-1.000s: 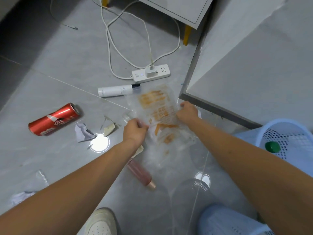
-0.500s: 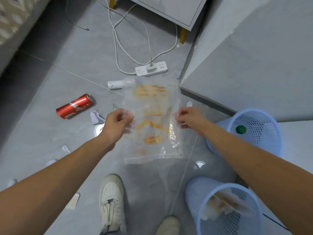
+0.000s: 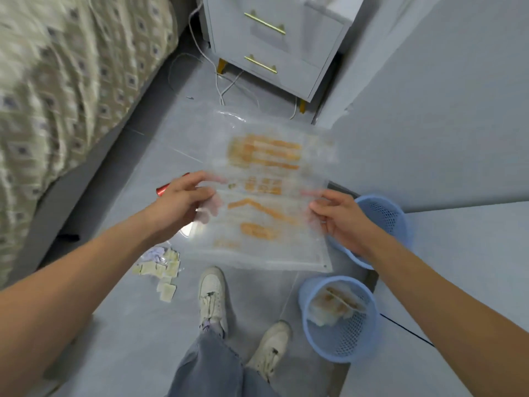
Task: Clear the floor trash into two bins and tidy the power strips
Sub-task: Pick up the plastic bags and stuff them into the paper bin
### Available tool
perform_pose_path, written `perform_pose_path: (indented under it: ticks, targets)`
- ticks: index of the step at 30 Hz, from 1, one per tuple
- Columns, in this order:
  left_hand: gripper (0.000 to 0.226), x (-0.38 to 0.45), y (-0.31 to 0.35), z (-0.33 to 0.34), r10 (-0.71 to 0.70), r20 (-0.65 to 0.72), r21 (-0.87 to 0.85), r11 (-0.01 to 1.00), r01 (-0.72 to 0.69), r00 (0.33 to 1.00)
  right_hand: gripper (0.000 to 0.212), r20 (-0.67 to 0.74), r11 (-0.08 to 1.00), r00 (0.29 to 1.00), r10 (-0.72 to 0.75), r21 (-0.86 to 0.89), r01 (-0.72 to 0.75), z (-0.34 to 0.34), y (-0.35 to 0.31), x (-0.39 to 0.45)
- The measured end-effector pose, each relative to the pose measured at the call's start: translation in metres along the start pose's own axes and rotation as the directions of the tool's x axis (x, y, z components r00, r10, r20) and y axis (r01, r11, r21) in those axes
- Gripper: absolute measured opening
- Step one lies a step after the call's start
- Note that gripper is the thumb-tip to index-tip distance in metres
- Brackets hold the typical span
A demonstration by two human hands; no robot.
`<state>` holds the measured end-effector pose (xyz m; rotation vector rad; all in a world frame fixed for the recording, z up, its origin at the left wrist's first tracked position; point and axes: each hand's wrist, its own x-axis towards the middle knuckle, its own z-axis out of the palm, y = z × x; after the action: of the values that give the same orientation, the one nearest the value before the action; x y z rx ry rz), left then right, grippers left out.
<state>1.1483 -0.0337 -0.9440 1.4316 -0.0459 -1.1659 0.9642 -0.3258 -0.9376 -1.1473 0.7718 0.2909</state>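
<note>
Both hands pinching plastic bag (image 3: 266,196) | orange print blurred, unreadable

Grey tile floor (image 3: 148,339) – patterned bed (image 3: 57,96) left, white nightstand (image 3: 274,44) ahead.

Grey tiled floor (image 3: 114,353) — two blue bins (image 3: 337,345), paper scraps (image 3: 163,267), red can (image 3: 164,188).

A home bedroom. A bed (image 3: 57,90) with a patterned cover stands beside a white nightstand (image 3: 274,44) with brass drawer handles. The floor (image 3: 137,325) is grey tile.
</note>
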Motion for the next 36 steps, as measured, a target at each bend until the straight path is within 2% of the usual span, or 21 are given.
perform_pose_path:
  ticks: [4,7,8,10,12,13,15,17,19,22,24,26,28,31,33,36]
  targets:
    - [0.029,-0.017,0.010,0.020,0.023,-0.078,-0.062,0.998,-0.027,0.997,0.040,-0.008,0.994,1.000,-0.002,0.108,0.003,0.005,-0.013,-0.027]
    - [0.040,-0.023,0.014,0.022,-0.012,0.007,-0.182,0.983,0.013,1.000,0.032,0.046,0.988,0.999,-0.011,0.154,0.004,-0.001,-0.020,-0.041]
    - [0.043,-0.025,0.016,0.023,-0.015,0.062,-0.196,0.980,0.027,0.998,0.028,0.049,0.995,0.998,-0.027,0.098,0.022,-0.002,-0.021,-0.043]
    - [0.030,-0.025,0.021,0.027,0.000,0.103,-0.045,0.999,0.005,0.995,0.009,0.022,0.981,0.995,-0.102,-0.164,0.104,-0.003,-0.024,-0.048]
    - [0.018,-0.022,0.026,0.032,0.056,0.065,0.208,0.976,-0.068,0.996,0.024,0.075,0.912,0.989,-0.129,-0.383,0.148,-0.003,-0.027,-0.049]
    - [0.021,-0.020,0.028,0.035,0.086,0.071,0.288,0.952,-0.103,0.994,0.033,0.125,0.879,0.987,-0.105,-0.453,0.151,-0.001,-0.030,-0.050]
    - [0.033,-0.016,0.036,0.045,0.114,0.110,0.320,0.937,-0.144,0.987,0.042,0.217,0.832,0.975,-0.047,-0.531,0.158,0.008,-0.036,-0.050]
    - [0.046,-0.013,0.045,0.058,0.127,0.139,0.299,0.940,-0.164,0.982,0.033,0.264,0.796,0.963,-0.053,-0.571,0.201,0.021,-0.039,-0.049]
    - [0.051,-0.009,0.054,0.070,0.151,0.142,0.293,0.937,-0.187,0.978,0.020,0.267,0.805,0.960,-0.087,-0.550,0.225,0.032,-0.038,-0.048]
    - [0.043,-0.005,0.064,0.066,0.127,0.110,0.363,0.918,-0.159,0.986,0.009,0.166,0.891,0.984,-0.070,-0.434,0.137,0.029,-0.028,-0.049]
    - [0.042,-0.008,0.061,0.051,0.067,0.046,0.389,0.918,-0.079,0.997,0.011,0.059,0.939,0.997,-0.041,-0.338,0.059,0.021,-0.019,-0.049]
    - [0.053,-0.014,0.048,0.042,-0.044,0.013,0.322,0.946,0.037,0.999,0.017,-0.026,0.969,0.999,-0.025,-0.245,0.018,0.016,-0.012,-0.050]
    - [0.050,-0.022,0.028,0.047,-0.127,0.038,0.248,0.962,0.114,0.991,0.015,-0.056,0.989,0.998,-0.029,-0.144,0.021,0.017,-0.006,-0.048]
    - [0.027,-0.030,0.006,0.065,-0.085,0.050,0.260,0.963,0.069,0.995,0.018,-0.063,0.994,0.997,-0.044,-0.099,0.037,0.021,0.002,-0.048]
    - [0.026,-0.034,0.002,0.071,-0.056,0.046,0.245,0.969,0.043,0.997,0.028,-0.061,0.992,0.997,-0.051,-0.118,0.043,0.021,0.008,-0.050]
    - [0.029,-0.038,0.003,0.075,-0.015,0.062,0.206,0.979,0.002,0.998,0.020,0.001,0.990,0.998,-0.055,-0.132,0.055,0.016,0.012,-0.056]
